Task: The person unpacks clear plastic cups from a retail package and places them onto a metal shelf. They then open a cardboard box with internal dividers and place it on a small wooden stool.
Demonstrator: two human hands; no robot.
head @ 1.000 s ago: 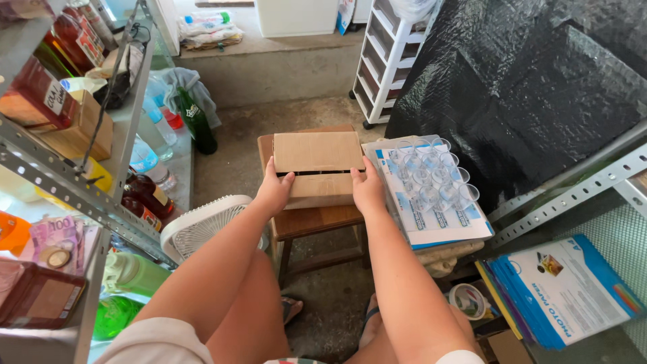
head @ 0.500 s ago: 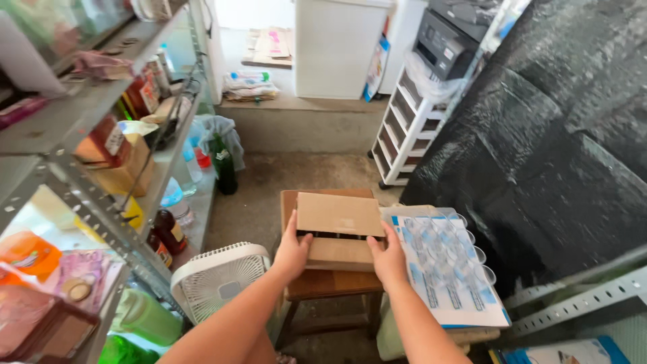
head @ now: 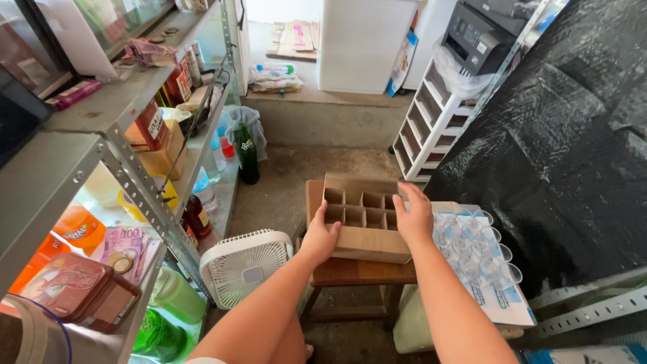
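A brown cardboard box (head: 364, 222) with a divider grid sits on the wooden table's (head: 364, 273) top, reaching its back edge. Just beside its right edge lies a clear plastic pack of cups (head: 478, 253). On the metal shelf (head: 135, 101) at left stand a red-labelled carton (head: 149, 128) and a red tin (head: 81, 290).

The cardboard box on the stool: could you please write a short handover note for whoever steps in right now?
Left hand: flat against the left side of the cardboard box.
Right hand: on the box's right rim, fingers over the top.
The box sits on a wooden stool, open, its divider cells showing and apparently vacant.
A tray of clear plastic cups lies just right of it; a white fan stands on the left.
Done: box opened. Left: cells unfilled.
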